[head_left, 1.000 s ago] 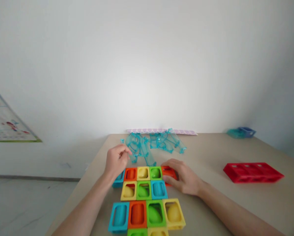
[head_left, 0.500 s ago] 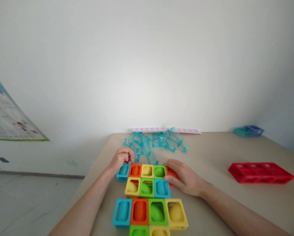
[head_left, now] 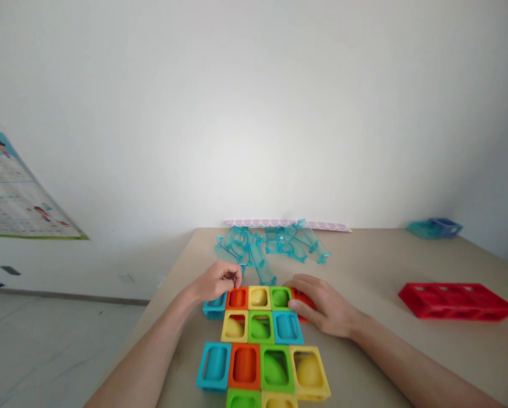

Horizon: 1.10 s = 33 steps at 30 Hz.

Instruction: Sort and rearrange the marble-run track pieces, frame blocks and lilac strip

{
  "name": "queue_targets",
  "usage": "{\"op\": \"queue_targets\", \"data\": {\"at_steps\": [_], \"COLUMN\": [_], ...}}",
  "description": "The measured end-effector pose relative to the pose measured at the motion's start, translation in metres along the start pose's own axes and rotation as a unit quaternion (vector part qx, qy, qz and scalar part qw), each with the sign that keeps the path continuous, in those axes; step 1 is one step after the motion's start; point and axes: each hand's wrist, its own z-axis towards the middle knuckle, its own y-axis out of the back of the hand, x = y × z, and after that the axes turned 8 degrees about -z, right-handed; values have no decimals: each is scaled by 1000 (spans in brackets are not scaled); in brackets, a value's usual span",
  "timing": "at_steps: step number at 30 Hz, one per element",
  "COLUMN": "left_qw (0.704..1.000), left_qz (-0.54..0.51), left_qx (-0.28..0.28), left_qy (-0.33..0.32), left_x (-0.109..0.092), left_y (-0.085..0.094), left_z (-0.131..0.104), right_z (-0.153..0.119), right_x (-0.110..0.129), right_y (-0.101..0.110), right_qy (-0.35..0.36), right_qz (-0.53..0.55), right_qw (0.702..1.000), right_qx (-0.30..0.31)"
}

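Rows of coloured blocks stand on the table in front of me, with a yellow block (head_left: 259,297) and a green block (head_left: 280,297) in the far row. My left hand (head_left: 220,280) has curled fingers at the far edge of the orange block (head_left: 237,298), above the blue block (head_left: 214,306); what its fingertips pinch, if anything, is hidden. My right hand (head_left: 317,303) is wrapped round a red-orange block (head_left: 303,297) at the right end of that row, its thumb beside the green block. Nearer me is another row with a blue block (head_left: 214,365).
Clear teal pieces (head_left: 247,249) lie in a loose pile behind the blocks, before a patterned strip (head_left: 330,226) along the wall. A red frame (head_left: 457,301) lies at the right. A blue basket (head_left: 447,228) is at the far right corner of the table (head_left: 364,260).
My left hand has shifted right along the far row, from the blue block towards the orange one. My right hand still grips the end block. The camera view has moved slightly.
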Motion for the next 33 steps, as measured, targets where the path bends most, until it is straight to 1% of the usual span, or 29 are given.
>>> {"op": "queue_targets", "data": {"at_steps": [2,4,5,6,7,8,9,11,12,14,18,20,23,25,26,28,29,31,33], "left_qw": [999,992,981,967,956,947,940,930,927,928,933,934,936,941,946,959,967,980,986], "left_qz": [39,100,156,202,228,245,253,261,260,253,241,240,233,216,203,176,163,137,115], "left_qx": [-22,-48,-54,-46,-27,2,34,92,113,132,135,134,132,132,127,102,80,28,-9], "left_qy": [-16,-59,-101,-146,-185,-210,-228,-243,-244,-239,-231,-230,-227,-223,-218,-196,-179,-143,-120], "left_x": [-8,-19,-25,-31,-37,-41,-44,-46,-45,-43,-41,-41,-41,-41,-40,-40,-39,-38,-37], "left_y": [-4,-11,-16,-22,-28,-33,-38,-46,-48,-50,-48,-48,-48,-48,-47,-46,-46,-45,-45], "left_z": [-4,-7,-8,-9,-10,-10,-10,-9,-8,-7,-6,-6,-7,-7,-7,-7,-7,-7,-7], "right_z": [-1,-3,-3,-4,-4,-4,-4,-4,-5,-5,-5,-4,-3,-3,-4,-7,-8,-9,-7], "right_x": [-1,-3,-3,-4,-5,-5,-5,-5,-5,-6,-8,-11,-17,-19,-19,-16,-13,-2,9], "right_y": [3,5,6,7,7,7,7,7,7,7,2,-1,-3,-3,-3,-5,-6,-11,-16], "right_qy": [16,33,39,43,44,44,44,42,40,34,19,-6,-73,-110,-118,-110,-97,-62,-29], "right_qz": [4,12,17,21,25,26,26,18,13,5,14,25,32,34,41,73,96,142,170], "right_qw": [1000,999,999,999,999,999,999,999,999,999,999,998,991,981,975,965,962,960,961], "right_qx": [-2,-4,-5,-5,-5,-7,-7,-9,-10,-15,-34,-52,-103,-157,-185,-226,-235,-234,-215]}}
